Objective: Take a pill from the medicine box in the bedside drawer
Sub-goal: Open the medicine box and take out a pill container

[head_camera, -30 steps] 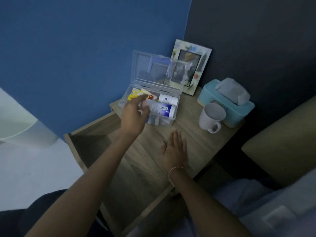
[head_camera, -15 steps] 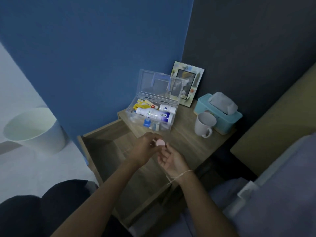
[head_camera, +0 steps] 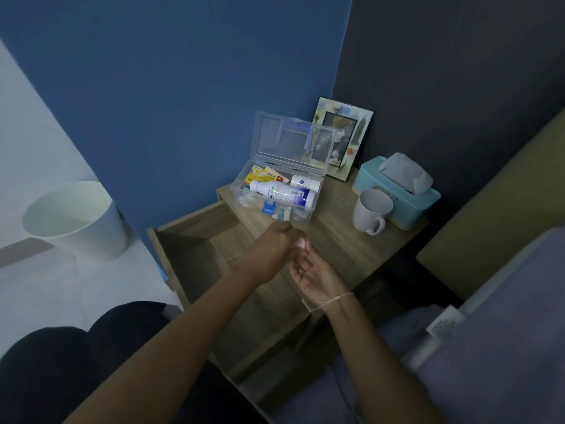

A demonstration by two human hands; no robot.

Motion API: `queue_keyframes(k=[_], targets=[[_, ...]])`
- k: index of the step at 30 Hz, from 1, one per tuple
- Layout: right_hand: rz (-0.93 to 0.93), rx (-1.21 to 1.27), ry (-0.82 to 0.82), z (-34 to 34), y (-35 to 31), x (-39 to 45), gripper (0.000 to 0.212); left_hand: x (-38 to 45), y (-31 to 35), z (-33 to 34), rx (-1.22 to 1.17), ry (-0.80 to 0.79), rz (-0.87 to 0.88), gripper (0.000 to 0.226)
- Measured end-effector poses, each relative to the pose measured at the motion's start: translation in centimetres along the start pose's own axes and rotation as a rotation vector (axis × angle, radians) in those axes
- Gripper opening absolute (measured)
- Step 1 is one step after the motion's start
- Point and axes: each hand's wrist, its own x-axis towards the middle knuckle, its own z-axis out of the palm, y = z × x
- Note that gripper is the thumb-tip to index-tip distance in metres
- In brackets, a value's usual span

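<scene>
The clear medicine box (head_camera: 301, 216) stands on the bedside table with its lid (head_camera: 269, 133) raised. White bottles (head_camera: 282, 193) and yellow packets (head_camera: 258, 175) lie inside it. In front of the box, my left hand (head_camera: 273, 244) is closed around a small pale pink item (head_camera: 299, 242); only its rounded end shows, and I cannot tell whether it is a pill or a small container. My right hand (head_camera: 310, 270) lies palm up with fingers apart, just under and right of that item. The wooden drawer (head_camera: 189, 255) is pulled out below my arms.
A white mug (head_camera: 368, 214), a teal tissue box (head_camera: 400, 194) and a picture frame (head_camera: 345, 139) stand on the table to the right of the box. A white bin (head_camera: 76, 221) sits on the floor at the left. Bedding (head_camera: 489, 347) lies at the right.
My left hand came out of the medicine box with the pink item and moved toward me. My right hand lifted off the table and turned palm up beneath it.
</scene>
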Motion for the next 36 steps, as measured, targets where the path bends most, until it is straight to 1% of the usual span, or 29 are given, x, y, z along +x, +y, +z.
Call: queue_keyframes(k=[4,7,8,11,13,17,20,22,24,26,28,29,30,32,34,36], targets=[[-0.024,0.044,0.016,-0.5,0.3,0.1,0.030,-0.1,0.3,1.4,0.124,0.066,-0.002,0.029],[-0.012,-0.019,0.018,-1.1,0.3,-0.2,0.037,-0.3,0.4,2.2,0.174,0.040,-0.011,0.034],[-0.008,-0.053,0.028,-1.2,0.3,-0.2,0.041,-0.3,0.3,2.1,0.159,0.016,-0.017,0.036],[0.006,-0.090,0.080,-1.1,0.0,-0.4,0.053,-0.4,-0.1,1.4,0.004,-0.061,-0.031,0.043],[0.022,-0.073,0.098,-0.9,-0.1,-0.7,0.056,-0.2,-0.2,1.1,-0.008,-0.091,-0.017,0.042],[0.042,0.001,0.125,-0.5,-0.2,-0.9,0.053,0.4,-0.2,1.3,0.099,-0.073,0.003,0.039],[0.032,0.040,0.120,-0.2,-0.1,-0.8,0.039,0.7,-0.4,1.8,0.208,-0.022,0.037,0.036],[0.018,0.048,0.098,-0.2,-0.1,-0.7,0.030,0.8,-0.4,2.2,0.273,0.018,0.011,0.037],[0.004,0.026,0.073,-0.2,-0.1,-0.8,0.032,0.9,-0.2,2.5,0.323,0.073,-0.049,0.044],[-0.001,-0.011,0.066,-0.3,-0.2,-0.9,0.041,0.9,0.0,2.5,0.242,0.090,-0.080,0.050],[0.001,-0.028,0.087,-0.6,-0.5,-0.9,0.044,0.8,0.1,2.2,0.022,0.036,-0.053,0.050],[0.004,-0.031,0.108,-0.7,-0.6,-0.9,0.046,0.7,0.1,2.1,-0.060,-0.003,-0.021,0.050],[0.010,-0.030,0.126,-0.7,-0.7,-0.9,0.047,0.7,0.0,2.0,-0.089,-0.033,0.006,0.051],[0.023,-0.016,0.148,-0.7,-0.7,-0.9,0.045,1.0,-0.2,1.9,-0.068,-0.054,0.019,0.045],[0.029,-0.003,0.151,-0.7,-0.7,-0.8,0.040,1.3,-0.2,1.8,-0.052,-0.057,-0.022,0.035],[0.027,-0.008,0.139,-0.8,-0.7,-0.7,0.042,1.6,-0.1,1.8,-0.017,-0.043,-0.090,0.032]])
